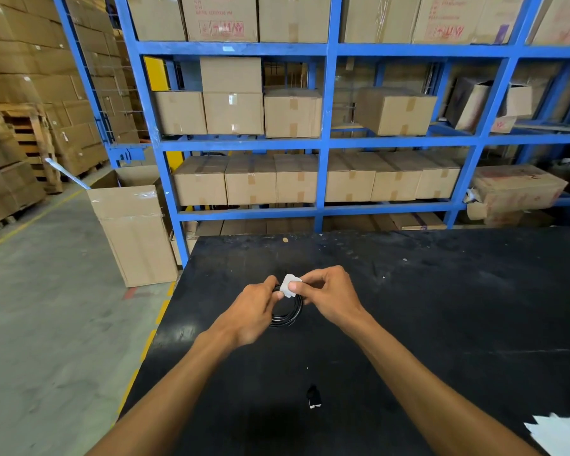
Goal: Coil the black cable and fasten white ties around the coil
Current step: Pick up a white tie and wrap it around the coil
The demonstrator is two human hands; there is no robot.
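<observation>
While both of my hands meet above the black, scuffed tabletop (408, 307), I hold the small coil of glossy black cable (288, 312) between them. My left hand (255, 311) curls around the coil's left side, its fingers closed on the loops. My right hand (326, 296) pinches a small white tie (290, 284) at the top of the coil, thumb pressed on it. Nearer to me on the table lies a small black piece with a white tip (314, 397), and white paper scraps (560, 434) sit at the right corner. Blue steel shelving (323, 143) stacked with cardboard boxes (292, 113) stands behind.
</observation>
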